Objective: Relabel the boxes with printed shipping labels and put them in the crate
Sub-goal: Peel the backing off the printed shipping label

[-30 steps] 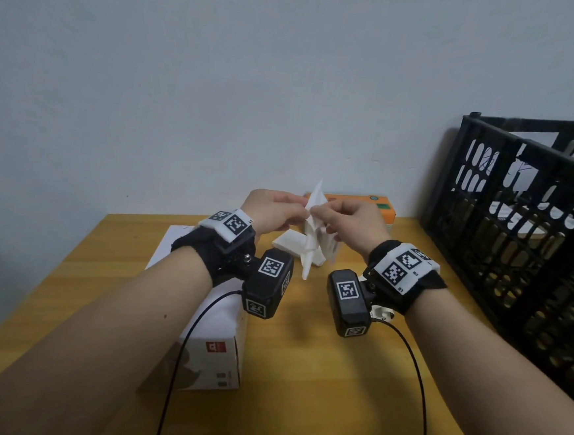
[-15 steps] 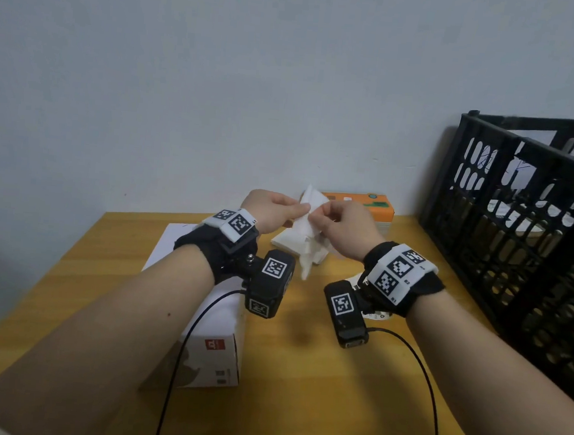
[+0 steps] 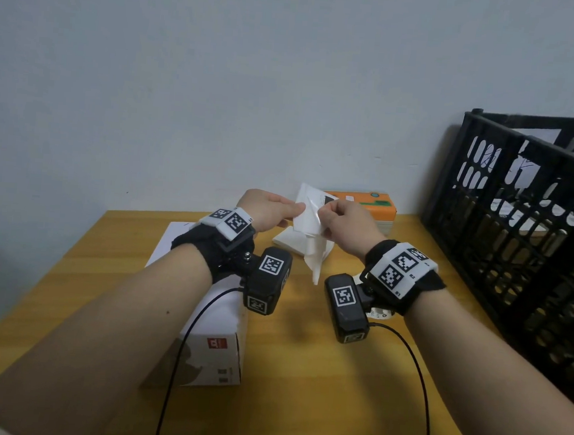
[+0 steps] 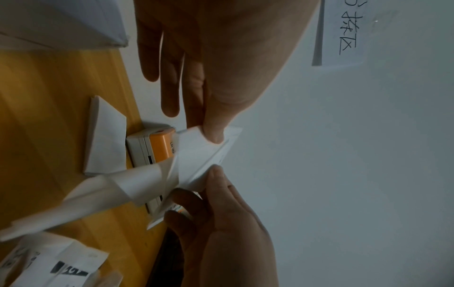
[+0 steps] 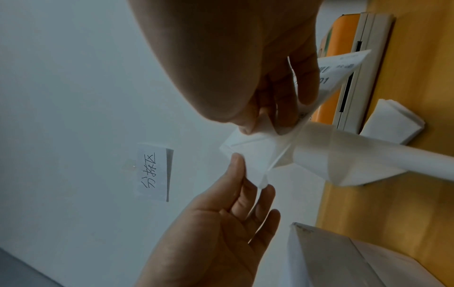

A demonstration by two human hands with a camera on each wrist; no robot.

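Both hands are raised above the table's back and hold a white shipping label (image 3: pixel 308 215) between them. My left hand (image 3: pixel 296 208) pinches its left edge with thumb and fingers; the left wrist view shows the thumb (image 4: pixel 213 136) pressed on the paper. My right hand (image 3: pixel 324 217) pinches the right side, where a thin layer lifts off the sheet. A strip of white backing (image 3: pixel 316 264) hangs down from the label. The white box (image 3: pixel 216 314) lies on the table under my left forearm. The black crate (image 3: pixel 526 219) stands at the right.
An orange and white label printer (image 3: pixel 365 204) sits against the wall behind my hands. A folded stack of blank labels (image 3: pixel 289 241) lies before it. Printed labels (image 4: pixel 49 268) lie under my right wrist. White items sit inside the crate. A handwritten note (image 5: pixel 153 172) hangs on the wall.
The label has turned from edge-on and crumpled to flat and facing me. My hands have drawn slightly apart, and a layer now lifts at the right side.
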